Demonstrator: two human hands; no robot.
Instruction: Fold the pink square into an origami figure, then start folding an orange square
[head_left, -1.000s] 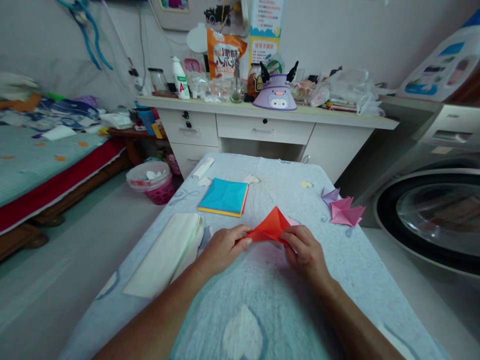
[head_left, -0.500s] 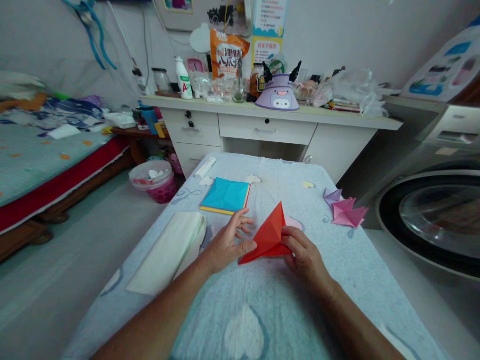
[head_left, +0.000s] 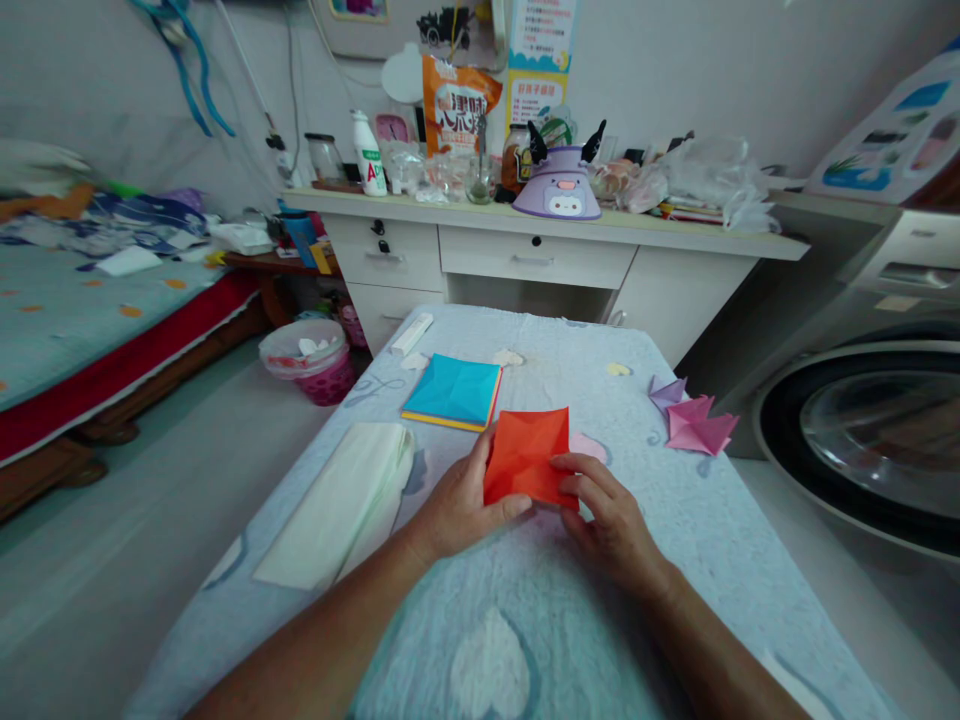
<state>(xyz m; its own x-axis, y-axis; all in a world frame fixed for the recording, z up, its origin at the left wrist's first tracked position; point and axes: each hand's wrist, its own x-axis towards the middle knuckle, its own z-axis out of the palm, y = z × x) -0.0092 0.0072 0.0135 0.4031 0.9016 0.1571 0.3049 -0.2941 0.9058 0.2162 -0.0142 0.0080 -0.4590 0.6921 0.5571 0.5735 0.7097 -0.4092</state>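
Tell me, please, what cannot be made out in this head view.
In the head view:
Left hand: some fingertips hidden behind the red paper.
Yellow sheet: mostly covered by the blue sheet.
Washing machine: right side cut off by the frame edge.
Wall poster: upper print too small to read.

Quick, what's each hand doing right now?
Left hand: holding the red paper at its left side, thumb at the near edge.
Right hand: holding the same paper at its right side.

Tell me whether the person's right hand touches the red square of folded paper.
Touching. The head view shows the right hand with fingertips lying on the red paper near its right edge.
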